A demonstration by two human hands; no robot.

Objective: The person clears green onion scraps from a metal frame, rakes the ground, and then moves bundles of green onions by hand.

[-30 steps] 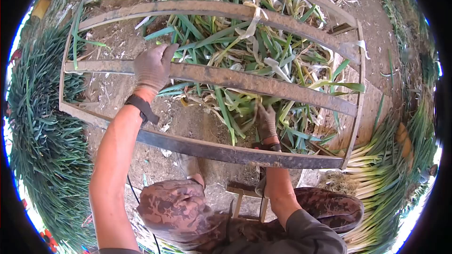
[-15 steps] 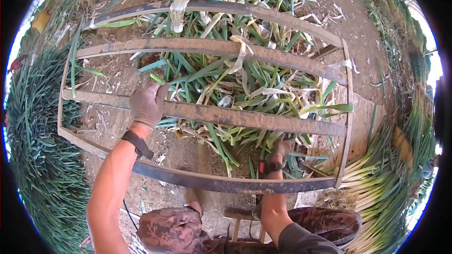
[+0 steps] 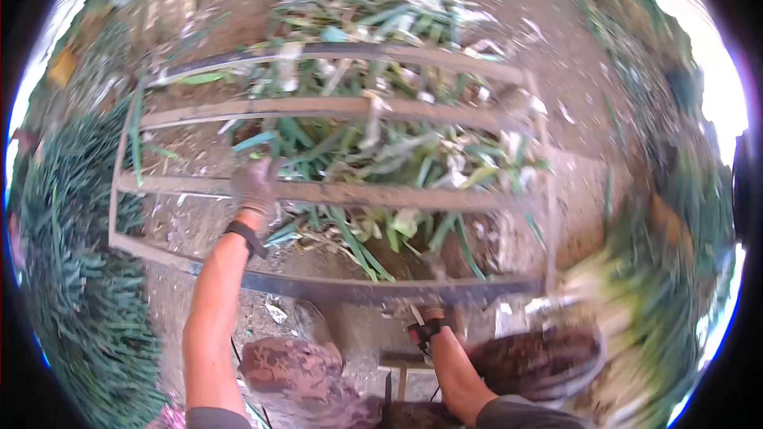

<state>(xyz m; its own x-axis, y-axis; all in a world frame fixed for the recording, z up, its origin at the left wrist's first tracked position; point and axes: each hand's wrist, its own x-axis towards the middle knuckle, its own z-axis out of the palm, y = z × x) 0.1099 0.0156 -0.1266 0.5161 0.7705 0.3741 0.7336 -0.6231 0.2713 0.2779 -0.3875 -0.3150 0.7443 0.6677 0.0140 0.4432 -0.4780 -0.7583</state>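
My left hand (image 3: 256, 180), in a dusty glove with a dark band at the wrist, is closed over a slat of a dirt-coated slatted frame (image 3: 373, 195). Its fingers curl over the slat's far edge. My right hand (image 3: 431, 311) is low at the frame's dark front bar (image 3: 358, 289), blurred and partly covered. Its fingers cannot be made out; a thin pale streak shows beside its wrist strap. Under and between the slats lies a heap of loose green onion leaves and pale peelings (image 3: 397, 159).
Dense bundles of green onions (image 3: 79, 270) line the left side. More onions with white stalks (image 3: 600, 302) lie at the right, beside a brown board (image 3: 584, 191). My camouflage-clad knees (image 3: 290, 365) are below the front bar. Leaf scraps litter the dirt floor (image 3: 556, 48).
My right hand has come back from under the slats to the front bar. My left hand stays on its slat. The view has shifted and blurred.
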